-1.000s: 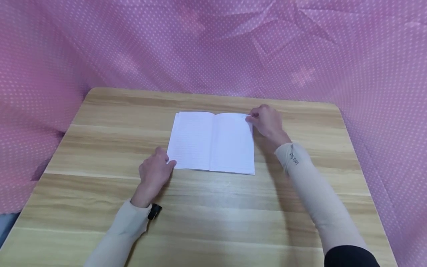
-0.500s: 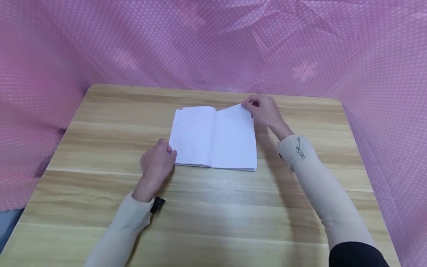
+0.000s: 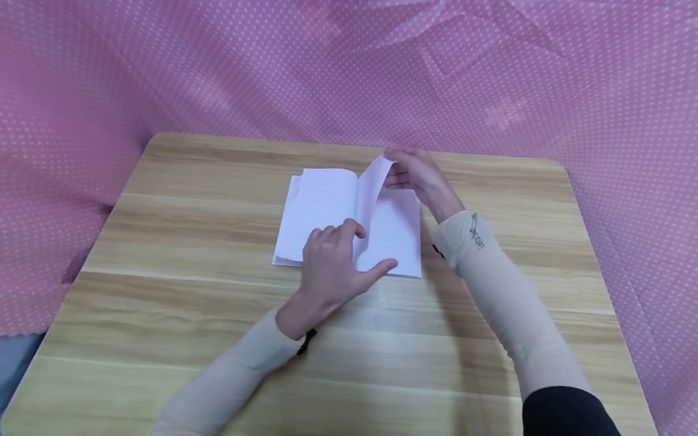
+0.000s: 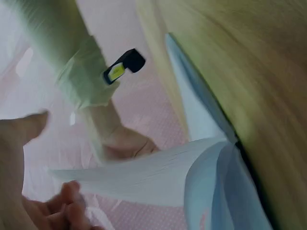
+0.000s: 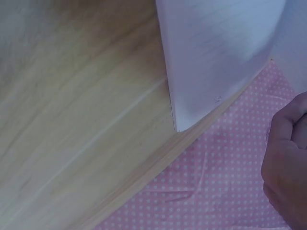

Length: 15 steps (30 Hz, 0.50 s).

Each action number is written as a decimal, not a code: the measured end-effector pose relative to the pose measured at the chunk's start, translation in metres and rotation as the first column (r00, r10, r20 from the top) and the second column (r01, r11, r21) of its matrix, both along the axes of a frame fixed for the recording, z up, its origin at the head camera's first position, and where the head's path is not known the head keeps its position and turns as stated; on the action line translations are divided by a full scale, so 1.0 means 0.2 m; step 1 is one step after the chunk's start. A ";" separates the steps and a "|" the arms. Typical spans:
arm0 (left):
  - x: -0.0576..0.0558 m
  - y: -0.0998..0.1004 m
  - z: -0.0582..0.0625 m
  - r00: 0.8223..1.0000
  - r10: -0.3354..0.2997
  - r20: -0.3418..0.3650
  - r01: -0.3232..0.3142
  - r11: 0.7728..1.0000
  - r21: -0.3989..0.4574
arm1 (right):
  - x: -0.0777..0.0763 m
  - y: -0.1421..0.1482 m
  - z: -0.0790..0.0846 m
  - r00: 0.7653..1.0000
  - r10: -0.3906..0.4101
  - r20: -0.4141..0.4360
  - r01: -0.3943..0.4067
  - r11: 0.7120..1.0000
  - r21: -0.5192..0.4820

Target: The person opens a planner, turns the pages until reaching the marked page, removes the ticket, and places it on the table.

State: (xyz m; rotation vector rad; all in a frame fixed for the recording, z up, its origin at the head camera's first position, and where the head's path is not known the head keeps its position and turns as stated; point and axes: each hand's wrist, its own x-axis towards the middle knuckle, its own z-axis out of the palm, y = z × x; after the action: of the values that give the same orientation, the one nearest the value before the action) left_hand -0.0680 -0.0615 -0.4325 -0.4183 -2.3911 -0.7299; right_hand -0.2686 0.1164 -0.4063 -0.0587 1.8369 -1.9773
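An open notebook (image 3: 322, 194) with ruled white pages lies flat toward the back of the table. One of its right-hand pages (image 3: 372, 191) stands up from the spine. My right hand (image 3: 418, 175) pinches that page by its far top corner, the other fingers behind the sheet. Over the near part of the notebook, close to the spine, is my left hand (image 3: 332, 266), its thumb stretched out to the right and its index finger bent. In the left wrist view the raised page (image 4: 134, 175) curves up between both hands, and the left fingertips (image 4: 72, 191) are right by its edge.
The notebook lies on a wood-grain table (image 3: 163, 254) with rounded corners. Behind and around it hangs a pink dotted cloth (image 3: 349, 79). A black band (image 3: 307, 343) shows at the left wrist.
My right hand has lifted the page by its corner and drawn it leftward until it stands up. My left hand has left the notebook's left edge and moved right, over the spine.
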 end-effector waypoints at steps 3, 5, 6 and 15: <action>-0.02 0.02 -0.01 0.994 0.032 -0.101 -0.033 0.999 -0.005 | 0.01 0.00 0.00 1.000 -0.004 0.009 0.005 1.000 -0.014; -0.03 0.00 -0.02 0.989 0.052 -0.137 -0.049 0.998 0.031 | 0.01 0.00 -0.01 1.000 0.001 -0.005 -0.001 1.000 -0.001; -0.03 -0.02 -0.02 0.988 0.064 -0.144 -0.057 0.997 0.049 | 0.01 0.01 -0.01 1.000 0.004 -0.020 -0.004 1.000 0.016; -0.01 -0.26 -0.08 0.974 0.205 -0.092 -0.186 0.965 0.186 | 0.01 0.14 -0.13 0.865 0.278 -0.418 0.129 0.681 0.721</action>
State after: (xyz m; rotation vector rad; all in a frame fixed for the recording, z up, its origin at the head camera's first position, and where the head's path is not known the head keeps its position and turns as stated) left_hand -0.0692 -0.1130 -0.4482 -0.1417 -2.2029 -0.7978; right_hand -0.2675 0.1438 -0.4329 -0.4329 2.7927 -1.0610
